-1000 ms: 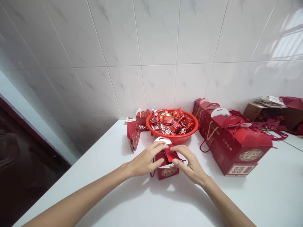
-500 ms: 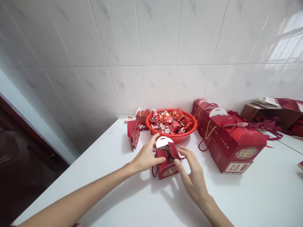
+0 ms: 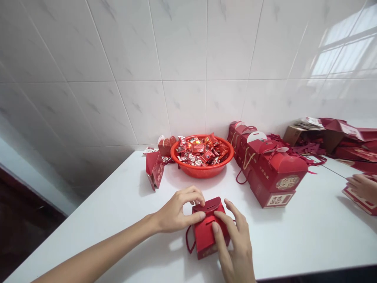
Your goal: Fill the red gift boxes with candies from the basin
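A small red candy box (image 3: 205, 234) with a dark red cord loop at its side stands on the white table in front of me. Its top flaps are folded inward, and slots show in them. My left hand (image 3: 181, 210) grips the far flap at the box's left, thumb on top and fingers curled behind. From the right, my right hand (image 3: 235, 239) holds the box, with thumb and index finger pressing on its top flaps. What is inside the box is hidden.
Beyond the box sits a red basin (image 3: 203, 171) heaped with wrapped candies (image 3: 198, 148). A folded red carton (image 3: 154, 169) stands to its left. Filled-out red gift boxes (image 3: 265, 173) line up at right. Another person's hand (image 3: 363, 186) touches flat red card at far right.
The box has come nearer to me, and its raised flaps are now folded down over the top. Both hands moved with it. Another person's hand has come into view at right.
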`<state>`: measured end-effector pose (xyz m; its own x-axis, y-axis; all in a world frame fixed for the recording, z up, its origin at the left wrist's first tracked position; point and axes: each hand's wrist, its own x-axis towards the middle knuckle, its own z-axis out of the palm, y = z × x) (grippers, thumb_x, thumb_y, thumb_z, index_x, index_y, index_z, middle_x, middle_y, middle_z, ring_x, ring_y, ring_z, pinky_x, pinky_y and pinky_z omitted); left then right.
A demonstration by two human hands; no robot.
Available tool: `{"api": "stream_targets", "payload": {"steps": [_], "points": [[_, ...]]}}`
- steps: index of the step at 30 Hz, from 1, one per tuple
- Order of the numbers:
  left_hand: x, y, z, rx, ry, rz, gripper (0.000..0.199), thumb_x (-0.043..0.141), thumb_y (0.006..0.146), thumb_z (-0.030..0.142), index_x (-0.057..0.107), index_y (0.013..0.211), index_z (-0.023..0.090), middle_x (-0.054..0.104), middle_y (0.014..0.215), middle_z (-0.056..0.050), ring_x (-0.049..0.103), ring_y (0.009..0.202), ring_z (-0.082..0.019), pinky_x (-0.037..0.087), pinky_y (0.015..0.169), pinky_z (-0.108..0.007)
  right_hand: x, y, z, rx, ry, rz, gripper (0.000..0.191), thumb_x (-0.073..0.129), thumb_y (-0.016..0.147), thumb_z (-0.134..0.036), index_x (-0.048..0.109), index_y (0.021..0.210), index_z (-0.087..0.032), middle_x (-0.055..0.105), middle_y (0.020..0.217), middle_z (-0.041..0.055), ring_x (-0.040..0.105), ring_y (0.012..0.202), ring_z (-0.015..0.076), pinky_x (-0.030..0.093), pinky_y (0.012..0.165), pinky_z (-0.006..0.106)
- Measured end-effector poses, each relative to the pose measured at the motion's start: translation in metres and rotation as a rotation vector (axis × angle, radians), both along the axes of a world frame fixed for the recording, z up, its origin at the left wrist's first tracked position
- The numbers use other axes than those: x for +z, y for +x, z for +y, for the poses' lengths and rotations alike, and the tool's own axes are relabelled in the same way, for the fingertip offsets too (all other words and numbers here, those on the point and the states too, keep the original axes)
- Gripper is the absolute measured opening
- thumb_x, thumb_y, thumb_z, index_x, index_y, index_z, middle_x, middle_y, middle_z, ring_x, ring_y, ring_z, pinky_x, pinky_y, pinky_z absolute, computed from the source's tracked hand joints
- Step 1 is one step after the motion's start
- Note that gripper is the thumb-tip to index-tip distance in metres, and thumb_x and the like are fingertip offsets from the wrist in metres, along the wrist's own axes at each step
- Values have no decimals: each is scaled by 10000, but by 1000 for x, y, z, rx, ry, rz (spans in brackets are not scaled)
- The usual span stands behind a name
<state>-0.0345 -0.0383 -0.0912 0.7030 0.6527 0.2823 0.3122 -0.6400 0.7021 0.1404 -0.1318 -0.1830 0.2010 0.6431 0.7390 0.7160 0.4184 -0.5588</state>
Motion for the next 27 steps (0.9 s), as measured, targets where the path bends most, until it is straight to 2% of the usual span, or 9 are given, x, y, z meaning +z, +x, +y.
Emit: {"api": "stream_targets", "payload": {"steps": [2, 5, 7, 10, 13, 16, 21, 25, 27], "points": [[3, -1, -1, -44, -3, 25, 121, 621, 855, 272, 670, 910, 177, 638, 1016, -60, 591, 875, -170, 480, 848, -304, -5, -1, -4, 0, -43, -71, 377, 608, 927, -423, 614, 1261, -248, 525, 1434, 163, 590, 1214, 357, 555, 885, 482], [5, -1, -2, -67, -24, 40, 168, 589, 896, 301, 692, 945, 178, 648, 1027, -68, 612, 911, -182, 484, 880, -316, -13, -5, -10, -23, -98, -83, 733, 653, 817, -625, 500, 1403, -212, 455, 1487, 215, 556, 1235, 442, 530, 901, 576], [4, -2, -2, -84, -33, 40, 216, 584, 914, 336, 714, 984, 179, 655, 1052, -79, 627, 944, -195, 491, 903, -324, -16, -5, -13, -54, -137, -54, 878, 668, 769, -668, 423, 1464, -192, 426, 1496, 237, 537, 1240, 476, 510, 911, 616], [3, -4, -4, -128, -35, 85, 310, 603, 911, 389, 727, 1126, 204, 643, 1186, -106, 629, 1074, -242, 484, 980, -362, -16, 4, -18, -78, -137, -9, 838, 674, 803, -537, 355, 1491, -180, 462, 1446, 236, 533, 1245, 453, 504, 935, 598], [4, -5, -8, -177, -33, 166, 431, 623, 900, 441, 667, 1284, 252, 568, 1371, -123, 582, 1220, -296, 461, 1048, -415, -11, 23, -28, -71, -92, 30, 689, 643, 834, -378, 390, 1445, -184, 527, 1348, 197, 551, 1225, 390, 510, 959, 532], [7, -7, -9, -206, 3, 217, 475, 606, 914, 452, 608, 1352, 268, 506, 1457, -133, 575, 1248, -302, 478, 1045, -422, -5, 55, -44, -110, -96, 32, 600, 611, 842, -341, 442, 1398, -193, 549, 1306, 162, 574, 1184, 348, 509, 973, 489], [9, -17, 5, -63, 196, 225, 318, 513, 979, 353, 658, 1241, 246, 549, 1414, -123, 627, 1174, -246, 521, 991, -363, 4, 125, -75, -377, -172, 27, 617, 642, 819, -471, 506, 1346, -181, 610, 1203, 147, 633, 1027, 341, 532, 904, 496], [17, -27, 24, 104, 392, 154, 261, 491, 986, 320, 718, 1087, 242, 621, 1322, -84, 639, 1148, -221, 524, 970, -317, 15, 170, -80, -705, -260, 254, 922, 668, 664, -692, 509, 1369, -119, 602, 1206, 207, 633, 982, 429, 494, 883, 622], [27, -32, 30, 204, 476, 102, 243, 518, 967, 325, 733, 1029, 231, 652, 1262, -77, 653, 1108, -215, 525, 961, -307, 20, 184, -73, -816, -268, 336, 997, 681, 610, -727, 505, 1372, -108, 576, 1246, 234, 619, 1023, 458, 483, 889, 629]]}}
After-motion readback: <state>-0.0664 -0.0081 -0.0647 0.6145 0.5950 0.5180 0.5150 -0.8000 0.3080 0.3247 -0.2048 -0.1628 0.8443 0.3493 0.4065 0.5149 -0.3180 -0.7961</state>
